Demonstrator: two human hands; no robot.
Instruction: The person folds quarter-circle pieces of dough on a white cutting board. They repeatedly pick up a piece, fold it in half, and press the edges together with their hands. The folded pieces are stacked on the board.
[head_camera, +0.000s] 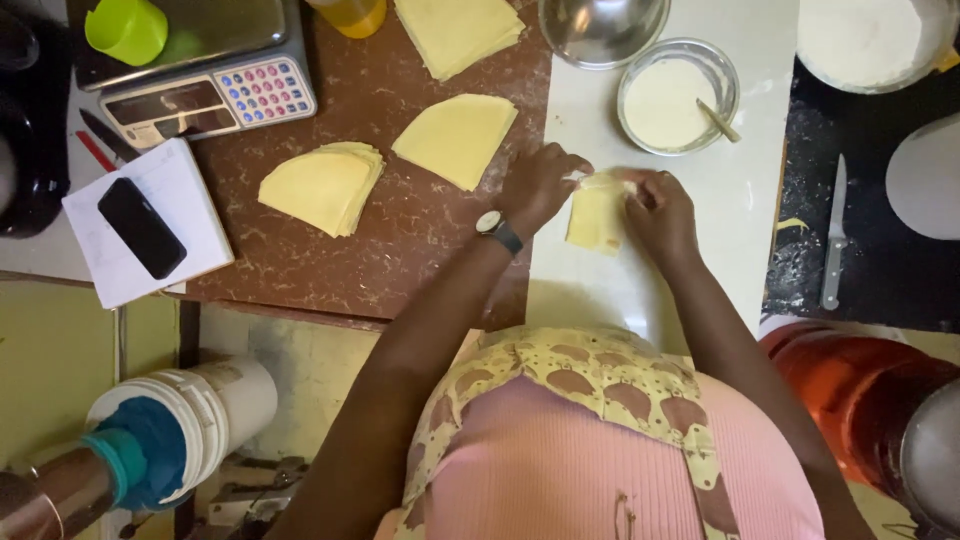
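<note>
Fingers of our left hand (540, 185) and right hand (660, 205) pinch the yellow pastry sheet's (596, 215) top edge on the white surface (740, 200).

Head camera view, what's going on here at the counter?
A person's left hand and right hand both pinch the top edge of a pale yellow pastry sheet on the white board. A glass bowl of white paste sits just beyond. Stacks of cut sheets lie on the brown counter to the left.
</note>
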